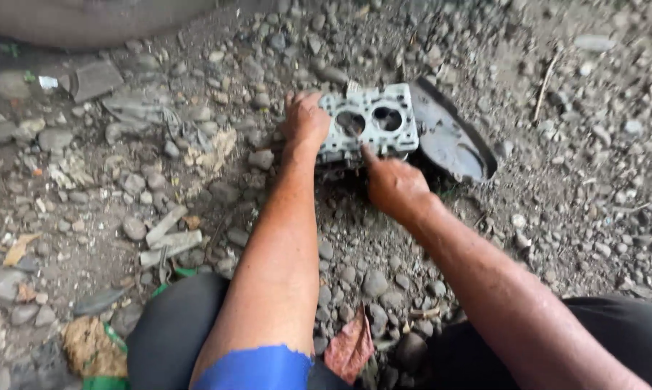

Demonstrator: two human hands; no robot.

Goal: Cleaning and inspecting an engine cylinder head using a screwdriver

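**Casting on the gravel, both hands on it**

Casting [369, 123], a grey metal block with 2 round bores in its top face, sits on the stony ground [557, 202] ahead of my knees, near the top middle of the view. Its top face is pale and flat, with small holes around the bores; the underside is dark and I cannot make out what is beneath it.

My left hand [306, 119] is at the casting's left end, fingers curled over the edge and gripping it, thumb side toward me. My right hand [394, 186] is at the near edge, index finger stretched out and touching the front rim just below the left bore; the other fingers are folded in and hold nothing that I can see. The 2 hands are apart, one at the end and one at the front of the same part.

Just right of the casting, touching or nearly touching it, lies a dark curved pan [452, 137], tilted, with dirt on its inner face.

A few flat grey scraps [168, 242] lie well to the left among the stones. A reddish dry leaf [349, 347] rests between my legs, and a green-edged scrap [98, 357] lies by my left knee.
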